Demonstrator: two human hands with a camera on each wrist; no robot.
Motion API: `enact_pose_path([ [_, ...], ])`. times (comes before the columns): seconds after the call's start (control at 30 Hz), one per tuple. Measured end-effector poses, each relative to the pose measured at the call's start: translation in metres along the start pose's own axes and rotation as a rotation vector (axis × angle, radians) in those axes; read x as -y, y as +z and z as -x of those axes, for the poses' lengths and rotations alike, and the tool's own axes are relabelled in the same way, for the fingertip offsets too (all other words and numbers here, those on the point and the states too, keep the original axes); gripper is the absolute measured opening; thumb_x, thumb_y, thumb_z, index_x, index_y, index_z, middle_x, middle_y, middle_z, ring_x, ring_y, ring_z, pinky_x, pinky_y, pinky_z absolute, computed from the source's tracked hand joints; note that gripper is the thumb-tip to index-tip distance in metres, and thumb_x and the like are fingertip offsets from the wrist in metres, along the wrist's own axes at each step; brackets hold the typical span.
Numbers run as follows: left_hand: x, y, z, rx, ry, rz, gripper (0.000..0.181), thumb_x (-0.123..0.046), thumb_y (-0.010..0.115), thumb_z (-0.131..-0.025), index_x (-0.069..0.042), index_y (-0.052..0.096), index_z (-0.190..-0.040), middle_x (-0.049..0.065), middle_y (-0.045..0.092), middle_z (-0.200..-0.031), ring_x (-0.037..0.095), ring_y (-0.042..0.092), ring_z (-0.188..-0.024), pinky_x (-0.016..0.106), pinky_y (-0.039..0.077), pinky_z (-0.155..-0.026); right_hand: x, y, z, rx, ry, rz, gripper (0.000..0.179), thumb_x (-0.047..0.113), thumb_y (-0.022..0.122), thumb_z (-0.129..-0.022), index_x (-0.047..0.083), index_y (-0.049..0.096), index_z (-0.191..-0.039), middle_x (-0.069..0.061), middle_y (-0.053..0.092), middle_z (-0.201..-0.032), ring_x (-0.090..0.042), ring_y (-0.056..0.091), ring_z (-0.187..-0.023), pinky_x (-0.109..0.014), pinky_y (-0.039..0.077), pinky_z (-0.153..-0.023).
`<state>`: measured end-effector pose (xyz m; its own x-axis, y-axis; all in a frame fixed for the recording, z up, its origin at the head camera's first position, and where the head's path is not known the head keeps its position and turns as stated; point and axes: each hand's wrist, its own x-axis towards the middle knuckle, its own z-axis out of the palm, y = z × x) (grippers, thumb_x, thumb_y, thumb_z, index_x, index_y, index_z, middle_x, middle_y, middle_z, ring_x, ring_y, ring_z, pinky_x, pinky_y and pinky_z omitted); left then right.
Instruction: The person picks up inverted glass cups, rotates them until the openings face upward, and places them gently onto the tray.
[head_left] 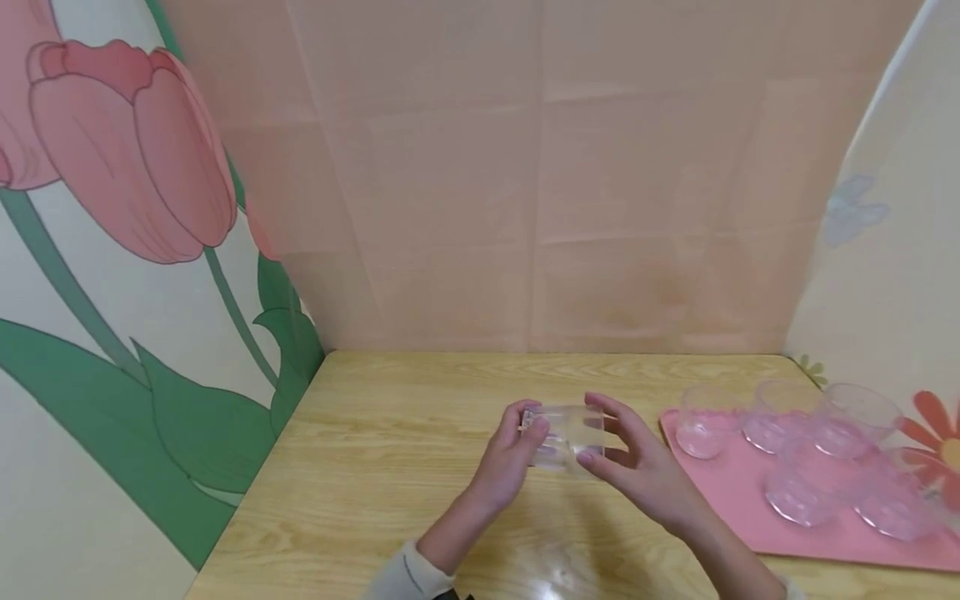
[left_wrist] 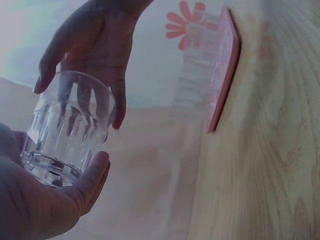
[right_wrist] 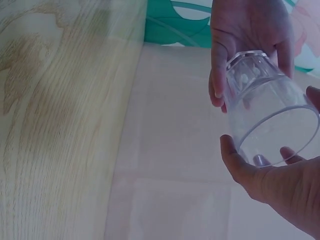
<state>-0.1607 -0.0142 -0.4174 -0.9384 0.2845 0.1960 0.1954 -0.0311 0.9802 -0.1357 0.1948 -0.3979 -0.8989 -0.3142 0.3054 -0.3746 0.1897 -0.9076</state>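
Note:
A clear, fluted drinking glass (head_left: 567, 437) lies sideways in the air above the table, its rim toward the right and its thick base toward the left. My left hand (head_left: 512, 458) grips it round the base end, thumb along the near side. At the rim end, my right hand (head_left: 637, 458) holds it between thumb and fingers. In the left wrist view the faceted bottom of the glass (left_wrist: 67, 130) sits between the left thumb and palm. The right wrist view shows the round open mouth of the glass (right_wrist: 272, 107), with right fingertips about its edge.
On the right of the wooden table (head_left: 375, 483) is a pink tray (head_left: 720, 508) bearing several clear glasses (head_left: 798, 496), standing upright. A pink cloth (head_left: 540, 183) hangs behind the table, and a tulip-printed panel (head_left: 135, 158) stands along the left side.

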Motion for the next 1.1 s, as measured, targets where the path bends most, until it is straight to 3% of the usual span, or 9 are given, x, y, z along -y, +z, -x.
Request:
enact_pose_path([
  [0.3,0.006,0.012,-0.007,0.037,-0.022,-0.019,0.040,-0.033,0.049,-0.106,-0.008,0.047,-0.137,0.015,0.064,-0.122,0.028,0.065,-0.110,0.037,0.053,-0.094,0.004,-0.012,0.004,-0.064,-0.028,0.176,0.062,0.014,0.071,-0.096,0.021,0.042,-0.151,-0.005,0.043,-0.150,-0.008,0.050,-0.124,-0.029,0.056,-0.091],
  [0.43,0.008,0.017,-0.012,0.058,-0.031,-0.077,0.042,-0.037,0.050,-0.106,-0.010,0.049,-0.138,0.010,0.066,-0.116,0.022,0.065,-0.102,0.033,0.053,-0.087,0.006,-0.020,0.007,-0.084,-0.023,0.258,0.062,0.017,0.071,-0.096,0.022,0.043,-0.151,-0.004,0.045,-0.150,-0.005,0.049,-0.122,-0.029,0.056,-0.092],
  [0.6,0.012,0.025,-0.018,0.093,-0.053,-0.116,0.043,-0.039,0.049,-0.106,-0.011,0.050,-0.139,0.005,0.064,-0.110,0.017,0.062,-0.094,0.026,0.051,-0.078,0.005,-0.031,0.013,-0.089,0.026,0.279,0.064,0.021,0.072,-0.096,0.023,0.042,-0.152,-0.004,0.045,-0.150,-0.014,0.050,-0.122,-0.026,0.056,-0.088],
  [0.87,0.020,0.041,-0.028,0.151,-0.076,-0.085,0.043,-0.040,0.045,-0.108,-0.008,0.053,-0.136,0.004,0.059,-0.118,0.008,0.060,-0.100,0.024,0.056,-0.078,0.004,-0.051,0.021,-0.105,0.030,0.414,0.066,0.021,0.074,-0.094,0.015,0.044,-0.152,-0.006,0.048,-0.148,0.008,0.048,-0.115,-0.024,0.055,-0.087],
  [1.1,0.025,0.055,-0.036,0.183,-0.103,-0.115,0.041,-0.041,0.047,-0.107,-0.009,0.058,-0.131,-0.004,0.060,-0.113,0.004,0.059,-0.097,0.027,0.058,-0.079,0.004,-0.069,0.030,-0.108,0.062,0.505,0.066,0.026,0.074,-0.094,0.016,0.044,-0.152,-0.010,0.049,-0.147,0.000,0.051,-0.116,-0.025,0.056,-0.084],
])
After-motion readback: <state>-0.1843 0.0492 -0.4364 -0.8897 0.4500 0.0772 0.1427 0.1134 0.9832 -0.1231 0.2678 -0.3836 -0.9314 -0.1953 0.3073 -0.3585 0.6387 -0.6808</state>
